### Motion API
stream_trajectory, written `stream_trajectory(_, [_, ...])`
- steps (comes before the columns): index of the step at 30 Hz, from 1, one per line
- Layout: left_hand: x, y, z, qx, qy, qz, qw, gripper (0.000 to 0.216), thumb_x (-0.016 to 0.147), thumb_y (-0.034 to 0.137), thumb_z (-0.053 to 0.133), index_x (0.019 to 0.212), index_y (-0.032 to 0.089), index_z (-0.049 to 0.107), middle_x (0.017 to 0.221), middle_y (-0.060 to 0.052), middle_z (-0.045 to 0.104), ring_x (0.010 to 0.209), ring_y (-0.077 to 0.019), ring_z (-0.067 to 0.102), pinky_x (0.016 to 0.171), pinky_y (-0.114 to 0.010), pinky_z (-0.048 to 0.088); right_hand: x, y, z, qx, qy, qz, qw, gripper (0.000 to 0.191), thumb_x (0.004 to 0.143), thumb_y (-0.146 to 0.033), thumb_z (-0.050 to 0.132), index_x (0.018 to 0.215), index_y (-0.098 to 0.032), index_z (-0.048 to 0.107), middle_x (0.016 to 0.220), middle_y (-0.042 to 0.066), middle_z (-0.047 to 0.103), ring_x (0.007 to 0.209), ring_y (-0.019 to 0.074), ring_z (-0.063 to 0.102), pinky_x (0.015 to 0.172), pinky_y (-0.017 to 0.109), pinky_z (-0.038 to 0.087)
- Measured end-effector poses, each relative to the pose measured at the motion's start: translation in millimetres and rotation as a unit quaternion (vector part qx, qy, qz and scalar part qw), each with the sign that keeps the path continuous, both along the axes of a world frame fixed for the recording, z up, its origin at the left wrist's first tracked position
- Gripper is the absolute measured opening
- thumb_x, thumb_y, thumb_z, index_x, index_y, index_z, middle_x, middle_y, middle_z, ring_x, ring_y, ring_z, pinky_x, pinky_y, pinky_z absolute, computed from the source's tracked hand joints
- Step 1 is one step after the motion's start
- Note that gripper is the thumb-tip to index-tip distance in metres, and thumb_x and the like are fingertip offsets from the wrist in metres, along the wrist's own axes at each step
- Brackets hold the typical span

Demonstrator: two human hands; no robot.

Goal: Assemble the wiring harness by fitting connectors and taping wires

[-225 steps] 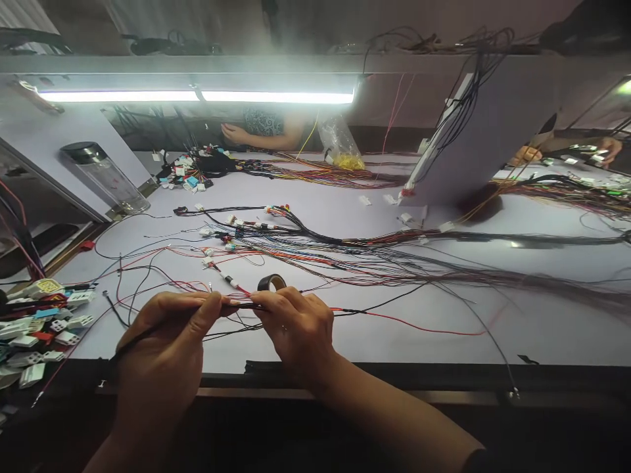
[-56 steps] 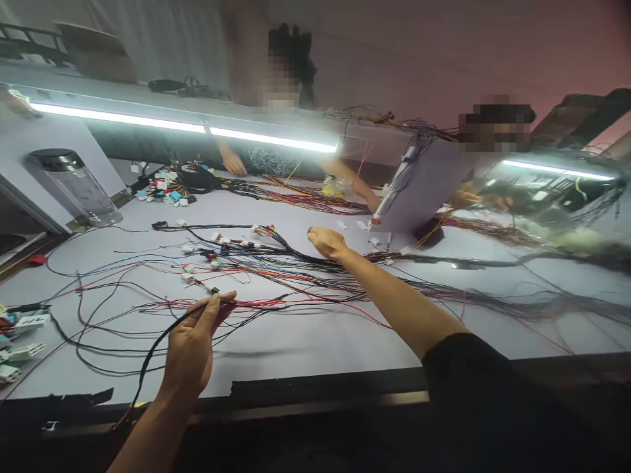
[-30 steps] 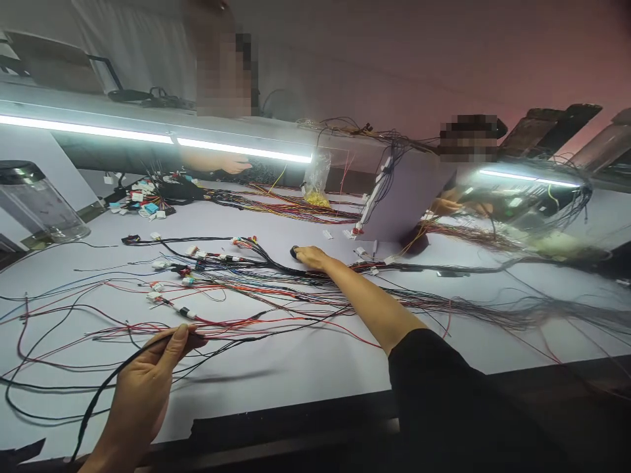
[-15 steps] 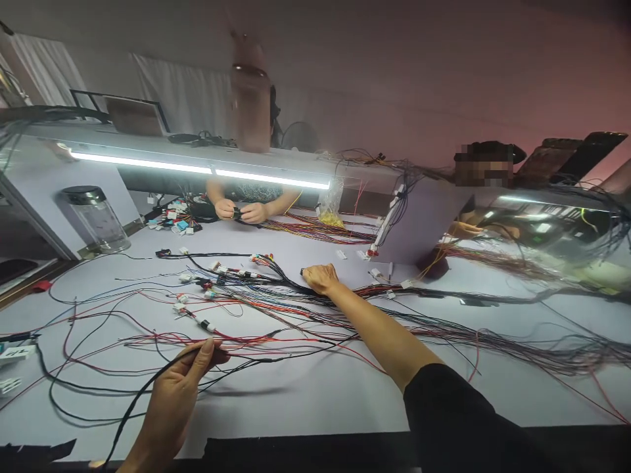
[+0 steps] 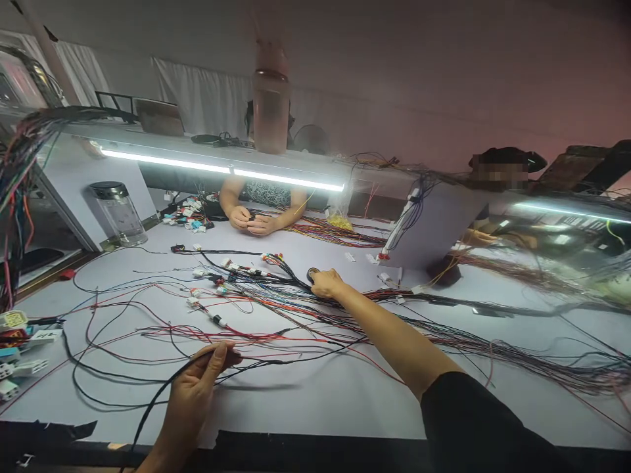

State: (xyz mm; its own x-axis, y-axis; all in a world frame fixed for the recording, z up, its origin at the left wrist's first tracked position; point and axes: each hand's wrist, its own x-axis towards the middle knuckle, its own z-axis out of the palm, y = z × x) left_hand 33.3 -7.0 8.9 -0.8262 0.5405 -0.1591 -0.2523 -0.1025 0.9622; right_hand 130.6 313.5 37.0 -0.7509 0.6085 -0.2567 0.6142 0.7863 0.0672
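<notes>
Head view. Left hand (image 5: 194,391), nearer than the bundle (image 5: 276,279) and to its left, pinches a black wire (image 5: 170,381) between thumb and forefinger. Its other fingers curl loosely beneath. From the pinch the wire runs one way down toward the near edge of the table (image 5: 320,401) and the other way toward the bundle. Right hand (image 5: 326,284), arm stretched out, rests at the bundle's far side with its fingertips against a dark roll (image 5: 312,272) lying among the strands.

Step in hand, as judged: one hand holds the wire while the other reaches the roll. Lifting the roll would call for a grip on its rim and a clear path back over the bundle, whose loose strands could snag.

Hard to make out: whether the right fingers are closed on the roll or only touch it, since the hand covers much of it. The wire's lower end leaves the picture. Left of the bundle, connectors (image 5: 22,328) are cut off by the frame. Beyond the bundle, a co-worker's hands (image 5: 254,221) hold something too small to tell.
</notes>
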Motion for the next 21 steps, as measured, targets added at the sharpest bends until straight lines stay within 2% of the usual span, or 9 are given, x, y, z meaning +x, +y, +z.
stream_trajectory(3, [1.4, -3.0, -11.1, 0.010, 0.003, -0.010, 1.000, 0.042, 0.060, 0.051, 0.081, 0.082, 0.016, 0.073, 0.077, -0.006, 0.073, 0.073, -0.0229, 0.070, 0.077, -0.036, 0.059, 1.6, 0.7, 2.6, 0.000, 0.037, -0.010, 0.999, 0.030, 0.094, -0.034, 0.057, 0.119, -0.017, 0.058, 0.120, 0.008, 0.060, 0.101, 0.0197, 0.062, 0.086, 0.039, 0.053])
stream_trajectory(6, [-1.0, -4.8, -20.3, 0.012, 0.007, -0.017, 1.000, 0.041, 0.062, 0.050, 0.080, 0.083, 0.016, 0.073, 0.077, -0.007, 0.072, 0.073, -0.0236, 0.070, 0.076, -0.037, 0.059, 7.8, -2.3, 10.2, 0.025, 0.105, -0.030, 0.994, 0.027, 0.091, -0.023, 0.056, 0.118, -0.021, 0.060, 0.123, 0.008, 0.059, 0.098, 0.0201, 0.064, 0.084, 0.034, 0.051])
stream_trajectory(9, [-3.3, -3.6, -23.8, 0.019, 0.011, -0.005, 1.000, 0.039, 0.065, 0.050, 0.079, 0.083, 0.016, 0.072, 0.075, -0.006, 0.072, 0.071, -0.0220, 0.069, 0.073, -0.035, 0.058, 15.7, -19.7, 17.2, 0.060, 0.179, -0.047, 0.981, 0.029, 0.093, -0.020, 0.045, 0.120, -0.018, 0.059, 0.125, 0.012, 0.057, 0.103, 0.0228, 0.063, 0.086, 0.034, 0.047])
stream_trajectory(11, [-3.1, -1.5, -23.3, 0.028, 0.015, 0.010, 0.999, 0.036, 0.067, 0.048, 0.078, 0.082, 0.016, 0.072, 0.073, -0.005, 0.071, 0.069, -0.0197, 0.068, 0.071, -0.032, 0.057, 19.2, -44.5, 17.1, 0.063, 0.219, -0.030, 0.973, 0.031, 0.098, -0.025, 0.037, 0.122, -0.019, 0.057, 0.125, 0.011, 0.059, 0.110, 0.0212, 0.060, 0.092, 0.033, 0.043])
stream_trajectory(13, [-2.1, 0.6, -21.9, 0.046, 0.017, 0.014, 0.999, 0.033, 0.069, 0.046, 0.077, 0.083, 0.016, 0.072, 0.075, -0.004, 0.071, 0.068, -0.0179, 0.066, 0.071, -0.032, 0.056, 20.1, -79.5, 12.4, 0.029, 0.270, 0.037, 0.962, 0.030, 0.100, -0.033, 0.038, 0.120, -0.022, 0.058, 0.121, 0.007, 0.063, 0.112, 0.0167, 0.058, 0.096, 0.029, 0.040])
stream_trajectory(15, [-0.9, 1.9, -20.3, 0.054, 0.017, 0.016, 0.998, 0.031, 0.071, 0.045, 0.076, 0.084, 0.017, 0.071, 0.080, -0.004, 0.071, 0.069, -0.0171, 0.065, 0.071, -0.032, 0.056, 18.7, -119.5, 5.5, -0.047, 0.376, 0.155, 0.912, 0.027, 0.098, -0.036, 0.046, 0.112, -0.020, 0.063, 0.114, 0.006, 0.068, 0.108, 0.0162, 0.060, 0.094, 0.028, 0.040])
stream_trajectory(16, [-0.4, 2.1, -19.3, 0.053, 0.019, 0.016, 0.998, 0.029, 0.072, 0.044, 0.075, 0.084, 0.017, 0.071, 0.082, -0.003, 0.071, 0.069, -0.0169, 0.065, 0.072, -0.032, 0.055, 17.1, -139.0, 2.0, -0.079, 0.403, 0.189, 0.892, 0.027, 0.097, -0.038, 0.048, 0.109, -0.021, 0.064, 0.111, 0.005, 0.070, 0.105, 0.0158, 0.061, 0.092, 0.029, 0.040])
stream_trajectory(18, [0.4, 1.6, -17.3, 0.049, 0.029, 0.018, 0.998, 0.028, 0.073, 0.044, 0.074, 0.084, 0.018, 0.071, 0.085, -0.004, 0.070, 0.071, -0.0171, 0.065, 0.073, -0.033, 0.054, 12.0, -172.4, -4.3, -0.108, 0.415, 0.210, 0.879, 0.027, 0.097, -0.041, 0.048, 0.108, -0.022, 0.065, 0.107, 0.004, 0.071, 0.101, 0.0151, 0.062, 0.089, 0.029, 0.038])
stream_trajectory(21, [1.4, -0.4, -13.9, 0.027, 0.064, 0.027, 0.997, 0.033, 0.071, 0.048, 0.073, 0.083, 0.018, 0.070, 0.084, -0.005, 0.070, 0.074, -0.0204, 0.065, 0.075, -0.035, 0.054, -0.2, -202.6, -12.2, -0.100, 0.404, 0.190, 0.889, 0.029, 0.096, -0.047, 0.049, 0.102, -0.023, 0.066, 0.100, 0.001, 0.072, 0.094, 0.0140, 0.063, 0.083, 0.030, 0.035])
